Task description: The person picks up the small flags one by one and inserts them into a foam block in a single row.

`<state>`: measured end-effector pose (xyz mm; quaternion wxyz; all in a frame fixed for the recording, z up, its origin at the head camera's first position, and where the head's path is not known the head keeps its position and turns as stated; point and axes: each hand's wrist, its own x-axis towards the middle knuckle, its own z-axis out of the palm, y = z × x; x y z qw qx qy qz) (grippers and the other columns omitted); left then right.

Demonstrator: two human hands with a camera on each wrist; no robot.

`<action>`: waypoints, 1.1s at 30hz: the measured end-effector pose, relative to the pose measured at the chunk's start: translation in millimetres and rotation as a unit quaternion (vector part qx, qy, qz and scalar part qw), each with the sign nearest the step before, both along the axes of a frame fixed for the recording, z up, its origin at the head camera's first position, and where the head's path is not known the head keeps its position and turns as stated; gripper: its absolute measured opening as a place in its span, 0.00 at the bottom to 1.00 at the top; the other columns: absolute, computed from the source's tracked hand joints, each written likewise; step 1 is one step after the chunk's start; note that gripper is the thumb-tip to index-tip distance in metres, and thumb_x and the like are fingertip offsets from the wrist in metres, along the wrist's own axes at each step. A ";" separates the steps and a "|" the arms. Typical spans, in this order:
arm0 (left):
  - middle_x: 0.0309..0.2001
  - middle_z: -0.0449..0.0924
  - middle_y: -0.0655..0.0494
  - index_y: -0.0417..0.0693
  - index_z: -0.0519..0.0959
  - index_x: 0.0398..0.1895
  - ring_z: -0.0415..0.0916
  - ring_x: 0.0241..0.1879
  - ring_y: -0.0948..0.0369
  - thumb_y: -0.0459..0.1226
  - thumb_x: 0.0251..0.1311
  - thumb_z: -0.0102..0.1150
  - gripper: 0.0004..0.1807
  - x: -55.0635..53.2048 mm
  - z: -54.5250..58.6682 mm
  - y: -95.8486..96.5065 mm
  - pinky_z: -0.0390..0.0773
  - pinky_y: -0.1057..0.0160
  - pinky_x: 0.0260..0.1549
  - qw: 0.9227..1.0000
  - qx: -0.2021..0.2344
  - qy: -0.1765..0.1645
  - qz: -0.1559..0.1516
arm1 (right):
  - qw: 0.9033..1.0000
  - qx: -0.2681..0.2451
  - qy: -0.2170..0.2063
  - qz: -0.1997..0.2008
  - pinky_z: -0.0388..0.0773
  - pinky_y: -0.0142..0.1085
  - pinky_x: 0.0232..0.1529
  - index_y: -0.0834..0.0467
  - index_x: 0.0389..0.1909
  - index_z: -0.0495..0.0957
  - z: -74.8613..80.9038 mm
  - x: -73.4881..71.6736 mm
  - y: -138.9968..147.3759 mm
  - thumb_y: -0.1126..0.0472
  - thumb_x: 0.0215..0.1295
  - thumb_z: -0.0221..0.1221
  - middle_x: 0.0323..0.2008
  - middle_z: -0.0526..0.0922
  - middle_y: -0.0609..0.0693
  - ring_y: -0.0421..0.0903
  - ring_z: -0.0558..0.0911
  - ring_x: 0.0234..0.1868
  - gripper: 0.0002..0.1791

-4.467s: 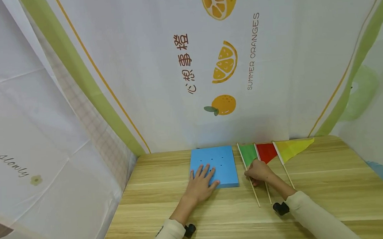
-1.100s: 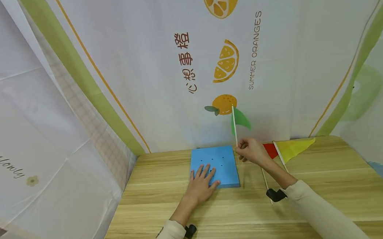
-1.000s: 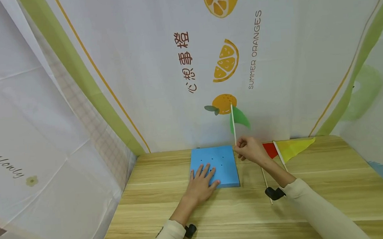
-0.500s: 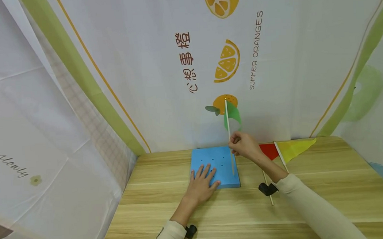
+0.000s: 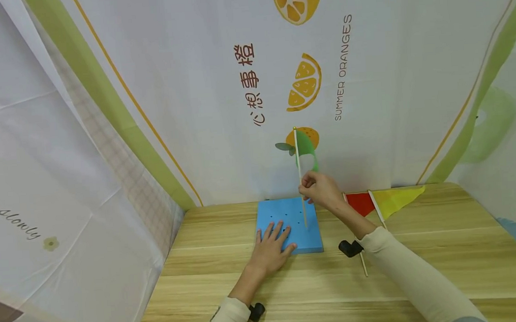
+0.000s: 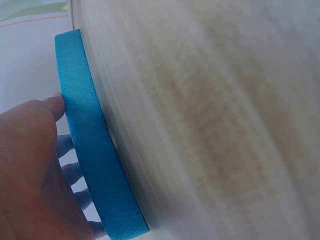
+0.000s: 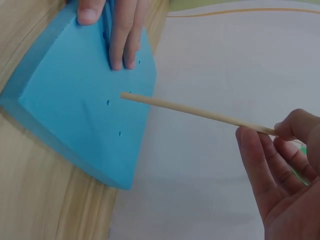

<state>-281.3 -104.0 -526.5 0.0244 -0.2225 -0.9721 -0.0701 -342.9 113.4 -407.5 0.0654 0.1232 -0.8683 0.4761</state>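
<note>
A blue foam block with several small holes lies flat on the wooden table. My left hand rests on its near left part with fingers spread and straight; some holes are hidden under it. My right hand pinches the stick of a green flag between thumb and fingers, holding it nearly upright over the block's right side. In the right wrist view the stick's bare lower end hangs above the block, apart from its surface, near the holes. Part of the green cloth is hidden behind my right hand.
Right of the block a red flag and a yellow flag lie on the table, partly under my right forearm. A white cloth printed with oranges hangs behind the table's back edge.
My right hand has picked the green flag up from the table, raised it upright and carried it left over the block. My left hand has stayed in place.
</note>
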 end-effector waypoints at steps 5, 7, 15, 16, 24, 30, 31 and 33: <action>0.79 0.47 0.55 0.63 0.55 0.77 0.43 0.79 0.48 0.64 0.71 0.33 0.36 -0.7 -0.3 -0.7 0.48 0.35 0.73 1.000 -0.004 0.003 0.000 | 1.000 -0.014 0.006 0.002 0.86 0.40 0.29 0.57 0.36 0.76 2.1 -4.0 -6.8 0.58 0.66 0.60 0.34 0.83 0.55 0.52 0.87 0.30 0.06; 0.79 0.47 0.55 0.63 0.55 0.77 0.44 0.78 0.48 0.64 0.71 0.33 0.36 -1.0 -0.2 -0.7 0.49 0.35 0.72 1.000 -0.008 0.007 0.001 | 1.000 -0.016 0.010 0.005 0.86 0.40 0.30 0.57 0.36 0.76 2.4 -5.8 -9.9 0.58 0.66 0.60 0.34 0.83 0.55 0.51 0.87 0.29 0.06; 0.79 0.47 0.56 0.63 0.55 0.77 0.44 0.79 0.49 0.64 0.71 0.32 0.36 -1.2 0.6 -1.3 0.50 0.36 0.72 1.000 -0.008 0.004 -0.001 | 0.999 -0.020 0.032 0.005 0.85 0.37 0.27 0.57 0.34 0.76 4.3 -9.2 -25.0 0.59 0.65 0.61 0.32 0.83 0.54 0.55 0.87 0.30 0.05; 0.79 0.47 0.56 0.63 0.55 0.77 0.44 0.79 0.49 0.64 0.71 0.32 0.36 -1.2 0.6 -1.3 0.50 0.36 0.72 1.000 -0.008 0.004 -0.002 | 0.999 -0.024 0.034 0.005 0.85 0.36 0.26 0.57 0.34 0.76 4.5 -9.5 -26.8 0.59 0.65 0.61 0.31 0.83 0.54 0.56 0.87 0.31 0.05; 0.79 0.47 0.56 0.63 0.55 0.77 0.44 0.78 0.49 0.65 0.71 0.32 0.36 -3.7 -2.2 -1.3 0.49 0.34 0.72 1.000 -0.008 0.005 -0.003 | 0.999 -0.008 0.049 -0.002 0.83 0.32 0.25 0.56 0.34 0.77 4.6 -13.2 -37.7 0.58 0.65 0.62 0.31 0.84 0.52 0.46 0.86 0.26 0.05; 0.79 0.47 0.56 0.63 0.55 0.77 0.44 0.78 0.49 0.65 0.70 0.33 0.36 -3.9 -1.5 -1.6 0.50 0.35 0.72 1.000 -0.008 0.003 -0.002 | 0.998 0.001 0.055 -0.002 0.83 0.33 0.26 0.55 0.33 0.77 3.8 -16.3 -46.1 0.58 0.65 0.61 0.32 0.84 0.51 0.41 0.85 0.25 0.04; 0.79 0.47 0.56 0.63 0.55 0.77 0.44 0.78 0.49 0.65 0.70 0.32 0.36 -3.7 -1.4 -1.7 0.50 0.35 0.72 1.000 -0.008 0.003 -0.002 | 0.998 0.003 0.057 -0.002 0.82 0.32 0.26 0.55 0.33 0.77 3.5 -16.8 -47.6 0.58 0.65 0.61 0.33 0.84 0.50 0.40 0.84 0.25 0.04; 0.79 0.47 0.56 0.63 0.55 0.77 0.45 0.78 0.49 0.65 0.70 0.33 0.36 -3.8 -1.4 -1.9 0.50 0.35 0.72 1.000 -0.006 0.003 -0.002 | 0.998 0.002 0.062 -0.001 0.82 0.32 0.25 0.55 0.33 0.77 3.0 -17.5 -50.6 0.59 0.65 0.61 0.33 0.84 0.51 0.40 0.84 0.24 0.04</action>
